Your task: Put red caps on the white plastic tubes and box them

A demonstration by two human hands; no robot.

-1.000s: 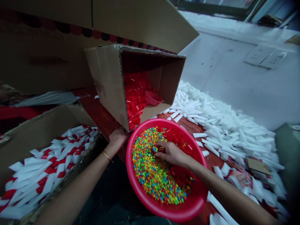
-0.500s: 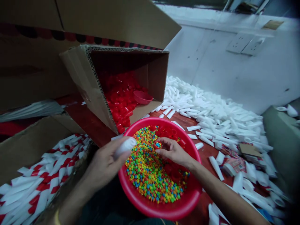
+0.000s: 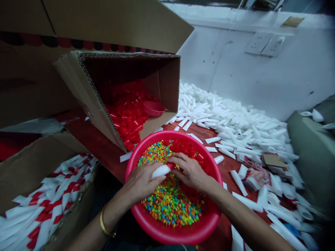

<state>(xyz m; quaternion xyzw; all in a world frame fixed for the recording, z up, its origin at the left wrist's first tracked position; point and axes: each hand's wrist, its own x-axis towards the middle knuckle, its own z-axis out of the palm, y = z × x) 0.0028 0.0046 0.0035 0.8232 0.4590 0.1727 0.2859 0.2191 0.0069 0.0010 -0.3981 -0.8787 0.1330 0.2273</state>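
My left hand (image 3: 143, 179) is closed around a white plastic tube (image 3: 160, 171), held over the red basin (image 3: 175, 238). In the fingers of my right hand (image 3: 190, 170) is a red cap (image 3: 171, 166), which meets the end of the tube. Whether the cap is seated on it I cannot tell. Small multicoloured candies (image 3: 167, 205) fill much of the basin below both hands. Loose red caps (image 3: 187, 144) lie among them along the far side and under my right hand.
A cardboard box (image 3: 86, 104) on its side holds red caps and a small red bowl (image 3: 154, 108). White tubes (image 3: 230, 122) are heaped along the wall. At the left, an open carton (image 3: 75, 139) contains white tubes with red caps. Printed packets (image 3: 258, 174) lie at the right.
My left hand has moved right with the white tube, bringing its end against the red cap in my right hand. The candies seen inside the cap are now hidden. The view has shifted slightly.
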